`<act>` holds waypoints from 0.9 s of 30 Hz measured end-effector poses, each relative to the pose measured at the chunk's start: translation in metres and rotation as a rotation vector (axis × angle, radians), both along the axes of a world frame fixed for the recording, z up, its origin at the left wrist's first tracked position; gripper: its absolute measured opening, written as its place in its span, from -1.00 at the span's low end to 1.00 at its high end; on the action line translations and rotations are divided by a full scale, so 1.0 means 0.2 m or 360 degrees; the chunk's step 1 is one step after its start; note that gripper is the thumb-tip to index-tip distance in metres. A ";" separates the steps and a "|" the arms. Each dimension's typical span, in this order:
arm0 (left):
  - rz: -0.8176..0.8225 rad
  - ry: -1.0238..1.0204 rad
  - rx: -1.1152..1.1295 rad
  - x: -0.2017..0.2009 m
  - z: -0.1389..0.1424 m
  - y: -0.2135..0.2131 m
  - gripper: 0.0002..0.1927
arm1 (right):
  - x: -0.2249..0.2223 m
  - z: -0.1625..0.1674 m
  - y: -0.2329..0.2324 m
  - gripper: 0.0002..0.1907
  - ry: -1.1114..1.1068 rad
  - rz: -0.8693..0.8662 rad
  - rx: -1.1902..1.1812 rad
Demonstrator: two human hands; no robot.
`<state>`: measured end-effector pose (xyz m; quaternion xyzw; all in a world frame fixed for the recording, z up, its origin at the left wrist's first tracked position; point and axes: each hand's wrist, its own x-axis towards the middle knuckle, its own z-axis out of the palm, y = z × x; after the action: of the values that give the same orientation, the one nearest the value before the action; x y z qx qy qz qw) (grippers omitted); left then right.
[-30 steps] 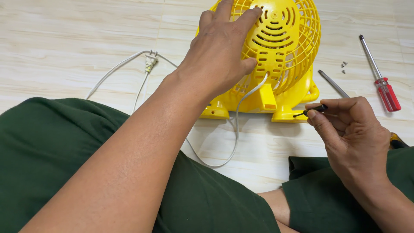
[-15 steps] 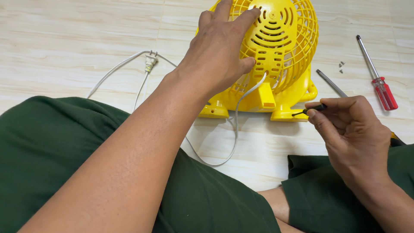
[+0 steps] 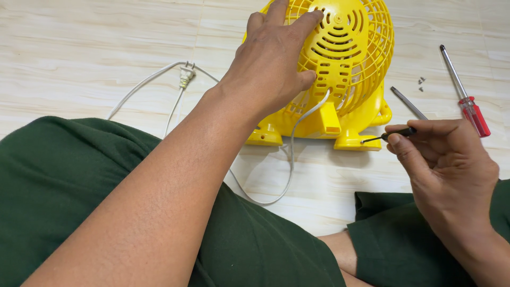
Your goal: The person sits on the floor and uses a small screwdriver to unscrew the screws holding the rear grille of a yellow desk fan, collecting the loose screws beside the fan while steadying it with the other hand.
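Note:
A small yellow plastic fan [image 3: 350,69] stands on the pale wood-look floor with its back towards me. My left hand [image 3: 273,58] is spread over the rear grille and motor housing, gripping it. My right hand [image 3: 446,159] is lower right, pinching a thin black-handled screwdriver [image 3: 390,135] between thumb and fingers. Its metal tip points left at the fan's yellow foot [image 3: 357,141] and sits just beside it. The fan's white cord [image 3: 289,159] runs from the back down in a loop and off to a plug [image 3: 185,76].
A red-handled screwdriver [image 3: 467,101] lies on the floor at the right, a grey metal shaft [image 3: 408,102] beside it. A few tiny screws [image 3: 421,82] lie near them. My legs in dark green cloth [image 3: 79,186] fill the foreground.
The fan and my left hand have shifted slightly left and up in view. My right hand with the small screwdriver has stayed by the fan's foot.

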<state>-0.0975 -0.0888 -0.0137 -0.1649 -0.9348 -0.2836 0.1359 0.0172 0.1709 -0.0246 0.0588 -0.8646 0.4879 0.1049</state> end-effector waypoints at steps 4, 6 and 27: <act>-0.0008 0.0022 0.0019 -0.01 -0.03 -0.01 -0.20 | -0.01 0.04 -0.01 -0.72 0.0028 -0.0043 -0.0065; -0.0022 0.0162 0.0001 -0.01 -0.03 0.00 -0.21 | -0.02 0.06 0.00 -0.70 0.0043 -0.0083 -0.0056; 0.0024 -0.0430 0.0918 0.00 -0.09 1.04 -0.91 | -0.42 0.14 0.75 -0.73 0.0004 -0.0437 -0.0790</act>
<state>-0.0970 0.1182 -0.0308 -0.0736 -0.8267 -0.5552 0.0537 -0.0674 0.3211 0.0036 -0.0857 -0.7184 0.6659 0.1823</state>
